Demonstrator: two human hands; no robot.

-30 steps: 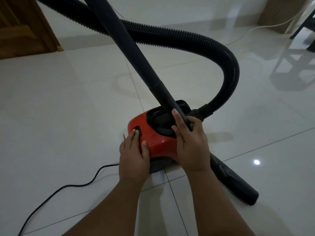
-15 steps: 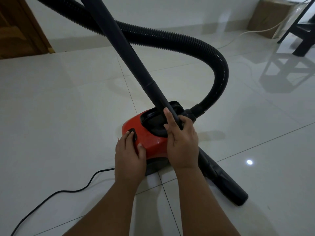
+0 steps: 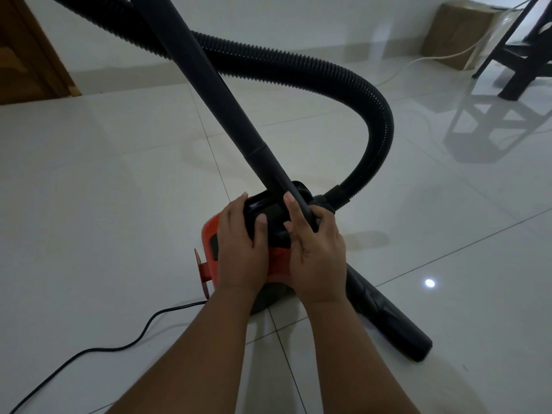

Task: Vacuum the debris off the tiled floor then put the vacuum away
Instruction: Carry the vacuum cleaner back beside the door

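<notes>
Vacuum [image 3: 209, 231] red canister sits on the tiled floor [image 3: 89, 204] mid-frame, right under both palms, long axis pointing away from the person, hose socket at the far end. left hand [image 3: 239, 249] covers the left half: fingers draped over the left edge of the black top panel [image 3: 264, 206], thumb pressed on top of it, so it pinches the panel. right hand [image 3: 319, 252] covers the right half: index finger straight along the wand [image 3: 215, 94], other fingers curled round it where it crosses the body. wand axis runs far-left/high to near-right/low; its end section [image 3: 388, 318] lies on the tiles just right of the right forearm. hose [image 3: 298, 70] loops up from the far end and over to the left. power cord [image 3: 119, 348] trails off near-left. no debris visible, so likely pack-up stage. any lift hinges on that diagonal wand: right hand has it, left hand is nearer the cord side
</notes>
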